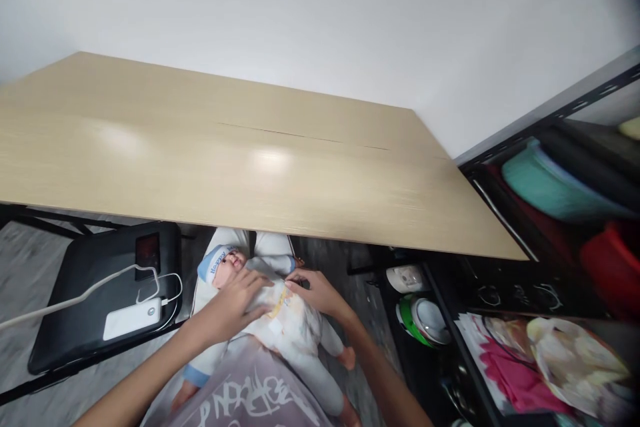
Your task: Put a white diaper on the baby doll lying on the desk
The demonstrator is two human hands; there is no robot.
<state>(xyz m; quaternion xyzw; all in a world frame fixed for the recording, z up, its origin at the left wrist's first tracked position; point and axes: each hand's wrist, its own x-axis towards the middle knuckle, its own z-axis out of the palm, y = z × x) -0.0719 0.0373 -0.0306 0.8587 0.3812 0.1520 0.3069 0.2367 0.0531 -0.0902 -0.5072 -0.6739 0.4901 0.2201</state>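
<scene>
A baby doll (280, 327) in a white suit and a blue cap lies on my lap, below the table edge. My left hand (239, 303) rests flat on its chest with fingers stretched toward the middle. My right hand (313, 290) lies on the doll's upper body beside the left hand, fingers bent and pinching at the suit's front.
A long pale wooden table (240, 153) fills the middle of the view. A black chair seat (85, 307) at the left carries a white power bank (133, 319) with a white cable. Shelves (550, 233) with coloured containers stand at the right; a green-and-white cooker (423, 320) sits on the floor.
</scene>
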